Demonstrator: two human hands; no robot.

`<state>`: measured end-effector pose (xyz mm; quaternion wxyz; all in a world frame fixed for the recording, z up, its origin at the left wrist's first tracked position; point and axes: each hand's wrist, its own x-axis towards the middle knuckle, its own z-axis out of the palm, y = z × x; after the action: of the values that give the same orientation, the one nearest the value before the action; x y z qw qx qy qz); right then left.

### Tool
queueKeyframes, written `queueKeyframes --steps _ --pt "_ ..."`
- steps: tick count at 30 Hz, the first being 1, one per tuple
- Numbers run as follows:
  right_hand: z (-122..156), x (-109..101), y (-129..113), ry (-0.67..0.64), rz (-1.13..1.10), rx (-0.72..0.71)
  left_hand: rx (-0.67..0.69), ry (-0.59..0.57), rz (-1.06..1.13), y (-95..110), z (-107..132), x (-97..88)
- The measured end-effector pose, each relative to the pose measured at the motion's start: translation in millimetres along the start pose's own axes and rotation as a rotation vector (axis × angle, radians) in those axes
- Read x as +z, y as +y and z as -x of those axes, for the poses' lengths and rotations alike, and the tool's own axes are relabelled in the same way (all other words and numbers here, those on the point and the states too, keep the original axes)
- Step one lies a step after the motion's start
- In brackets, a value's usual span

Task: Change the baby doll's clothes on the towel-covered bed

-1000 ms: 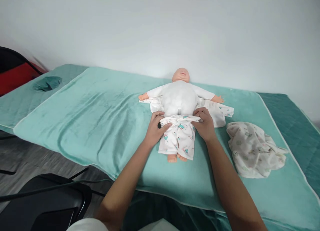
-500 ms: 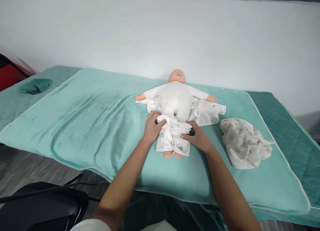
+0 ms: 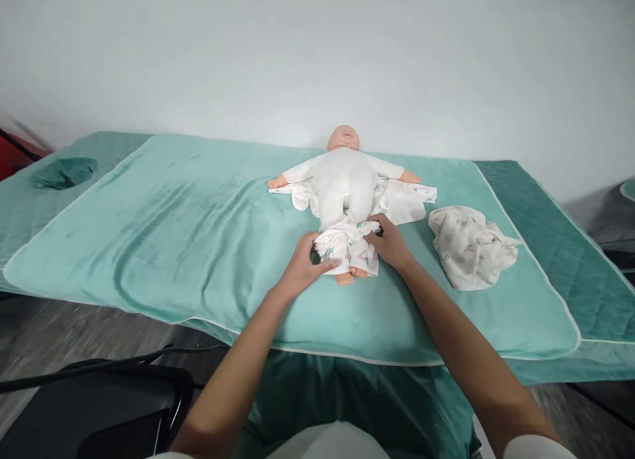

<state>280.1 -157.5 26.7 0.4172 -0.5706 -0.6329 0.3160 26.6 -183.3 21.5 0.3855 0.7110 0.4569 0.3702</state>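
Note:
A baby doll point(image 3: 344, 178) with a white cloth body lies on its back, its head by the wall and its feet towards me. White printed baby pants point(image 3: 342, 242) are bunched around its lower legs, with both bare feet sticking out of the cuffs. My left hand point(image 3: 303, 264) grips the pants low on the left side, thumb across the leg near the cuff. My right hand point(image 3: 388, 242) pinches the bunched waistband on the right. Spread under the doll's torso and arms is a white baby shirt point(image 3: 404, 201) with printed sleeves.
A crumpled white printed cloth point(image 3: 471, 247) lies right of the doll. Teal sheeting point(image 3: 198, 214) with some folds covers the massage bed, which has a face hole point(image 3: 64, 172) at its left end. A black chair point(image 3: 94, 406) stands at the lower left, and a white wall point(image 3: 297, 62) rises behind.
My left hand has slid down the pants from the waistband towards the cuff. The pants are more bunched, and more of the doll's legs shows above them. The camera view has shifted slightly.

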Motion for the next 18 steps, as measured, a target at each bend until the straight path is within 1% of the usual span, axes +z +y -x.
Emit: queueKeyframes --steps 3,5,6,8,11,13,15,18 --pt "14 -9 -11 -0.136 -0.009 -0.014 0.129 -0.094 -0.047 -1 8 0.8" --pt "28 -17 -20 -0.244 0.010 -0.005 0.169 -0.139 -0.127 -2 12 4.2" --pt "35 -19 -25 -0.288 0.027 -0.012 0.180 -0.140 -0.176 -2 13 6.7" --pt "49 -20 -32 -0.337 0.097 -0.073 0.202 -0.104 -0.266 -4 14 12.1" --pt "63 -13 -40 -0.321 0.293 -0.177 0.230 -0.046 -0.365 -5 11 16.9" --pt "68 -6 -43 -0.270 0.423 -0.180 0.215 -0.044 -0.419 0 8 15.9" --pt "68 -2 -49 -0.240 0.479 -0.142 0.180 -0.083 -0.456 9 6 11.6" --pt "64 -6 -60 -0.289 0.514 -0.024 0.096 -0.160 -0.448 29 8 2.5"
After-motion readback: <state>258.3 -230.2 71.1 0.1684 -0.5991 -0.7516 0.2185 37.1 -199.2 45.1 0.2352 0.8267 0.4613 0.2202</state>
